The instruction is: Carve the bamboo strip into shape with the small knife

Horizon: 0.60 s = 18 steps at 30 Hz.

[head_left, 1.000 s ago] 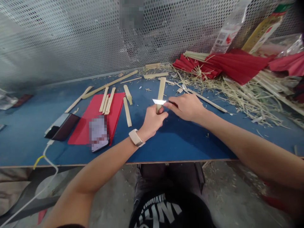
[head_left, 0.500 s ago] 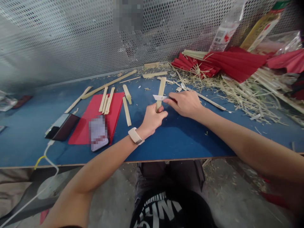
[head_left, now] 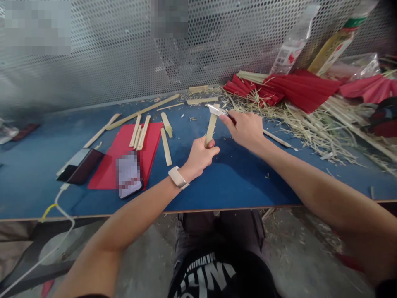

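My left hand (head_left: 201, 156), with a pale band at the wrist, is closed around the lower end of a flat bamboo strip (head_left: 211, 129) that points away from me. In my right hand (head_left: 247, 127) is a knife, its handle mostly hidden by the fingers. The knife's bright blade (head_left: 215, 110) lies across the strip near its far end. To the left of my left hand, two more short bamboo pieces rest on the table, one narrow strip (head_left: 166, 147) and one notched piece (head_left: 166, 124).
Red sheets (head_left: 108, 165) on the blue table (head_left: 198, 194) carry several bamboo pieces (head_left: 143, 132) and a phone (head_left: 129, 176). A power bank (head_left: 83, 165) with a white cable lies left. Shavings (head_left: 313, 132), red pleated fans (head_left: 305, 89) and bottles (head_left: 291, 45) crowd the right. Behind stands a perforated metal panel (head_left: 108, 54).
My right hand has moved the blade away from me along the strip, from about its middle to near its far end. My left hand has stayed almost in place.
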### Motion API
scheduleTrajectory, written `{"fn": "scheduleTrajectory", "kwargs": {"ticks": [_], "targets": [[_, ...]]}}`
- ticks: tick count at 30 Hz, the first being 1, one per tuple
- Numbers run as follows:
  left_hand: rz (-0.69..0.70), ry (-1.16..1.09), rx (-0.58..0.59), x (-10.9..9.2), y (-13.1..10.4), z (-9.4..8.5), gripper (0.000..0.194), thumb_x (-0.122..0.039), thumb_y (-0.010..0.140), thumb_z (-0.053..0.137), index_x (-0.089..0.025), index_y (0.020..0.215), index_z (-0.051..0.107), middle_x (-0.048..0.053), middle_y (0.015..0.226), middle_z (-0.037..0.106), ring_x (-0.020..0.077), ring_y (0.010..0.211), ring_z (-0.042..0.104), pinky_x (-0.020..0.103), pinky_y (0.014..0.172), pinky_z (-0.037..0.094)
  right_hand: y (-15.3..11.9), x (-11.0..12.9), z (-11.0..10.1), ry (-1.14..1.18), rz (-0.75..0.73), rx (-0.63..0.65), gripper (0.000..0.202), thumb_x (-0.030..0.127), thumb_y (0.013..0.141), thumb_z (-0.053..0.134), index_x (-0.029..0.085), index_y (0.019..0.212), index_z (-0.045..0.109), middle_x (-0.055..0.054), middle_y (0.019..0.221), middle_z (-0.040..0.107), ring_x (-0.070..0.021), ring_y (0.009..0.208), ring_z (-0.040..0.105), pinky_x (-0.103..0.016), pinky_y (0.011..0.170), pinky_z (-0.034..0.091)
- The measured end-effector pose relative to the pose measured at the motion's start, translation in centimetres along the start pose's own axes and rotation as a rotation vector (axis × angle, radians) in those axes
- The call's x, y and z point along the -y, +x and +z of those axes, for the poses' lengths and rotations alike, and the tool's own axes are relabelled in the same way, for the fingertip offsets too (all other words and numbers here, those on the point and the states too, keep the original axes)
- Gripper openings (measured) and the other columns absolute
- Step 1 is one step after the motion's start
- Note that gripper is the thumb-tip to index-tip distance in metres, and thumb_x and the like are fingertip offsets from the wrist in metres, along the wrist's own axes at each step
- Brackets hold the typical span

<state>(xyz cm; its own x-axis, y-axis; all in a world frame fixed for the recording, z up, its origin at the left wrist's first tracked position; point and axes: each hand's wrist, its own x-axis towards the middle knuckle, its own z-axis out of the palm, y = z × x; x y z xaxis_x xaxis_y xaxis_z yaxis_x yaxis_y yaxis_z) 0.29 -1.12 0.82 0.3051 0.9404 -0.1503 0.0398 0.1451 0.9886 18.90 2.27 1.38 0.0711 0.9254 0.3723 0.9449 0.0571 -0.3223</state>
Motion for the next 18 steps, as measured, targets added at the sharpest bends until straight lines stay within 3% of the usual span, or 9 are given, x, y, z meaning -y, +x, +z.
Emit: {"fn": "scheduleTrajectory", "kwargs": {"ticks": [3,6,10,18], "targets": [[0.068,0.069,0.043,0.4,-0.2,-0.2,0.034,-0.009,0.071,0.067,-0.025,0.072,0.037,-0.01,0.058,0.032,0.004,0.046,0.027,0.024,0.044,0.019,1.2,-1.2,-0.9,0.045,0.121,-0.038,0.059,0.062,0.118,0.039,0.02,0.092,0.072,-0.012,0.079,0.069,-0.0242,0.072,0.055,-0.039,0.07,0.028],[0.17,0.142,0.08,0.9,-0.3,-0.2,0.032,-0.012,0.072,0.069,-0.024,0.069,0.039,-0.008,0.059,0.035,0.0058,0.051,0.032,0.024,0.049,0.024,2.6,-3.5,-2.3,0.112,0.278,-0.171,0.068,0.06,0.121,0.029,0.018,0.09,0.072,-0.016,0.082,0.069,-0.024,0.074,0.054,-0.042,0.072,0.028],[0.167,0.128,0.061,1.4,-0.1,-0.2,0.031,-0.015,0.077,0.069,-0.025,0.075,0.04,-0.009,0.061,0.035,0.0075,0.052,0.034,0.024,0.05,0.027,2.5,-5.2,-2.6,0.187,0.122,-0.201,0.073,0.064,0.119,0.022,0.02,0.093,0.074,-0.014,0.076,0.064,-0.0271,0.072,0.055,-0.042,0.073,0.032],[0.292,0.212,0.033,1.3,-0.5,-0.4,0.041,-0.042,0.098,0.077,-0.024,0.08,0.045,-0.006,0.065,0.044,0.0101,0.056,0.043,0.026,0.053,0.036,0.0,-2.4,-2.1,0.137,-0.158,0.018,0.075,0.073,0.116,0.022,0.024,0.087,0.069,-0.008,0.067,0.061,-0.0247,0.063,0.054,-0.038,0.068,0.033]]}}
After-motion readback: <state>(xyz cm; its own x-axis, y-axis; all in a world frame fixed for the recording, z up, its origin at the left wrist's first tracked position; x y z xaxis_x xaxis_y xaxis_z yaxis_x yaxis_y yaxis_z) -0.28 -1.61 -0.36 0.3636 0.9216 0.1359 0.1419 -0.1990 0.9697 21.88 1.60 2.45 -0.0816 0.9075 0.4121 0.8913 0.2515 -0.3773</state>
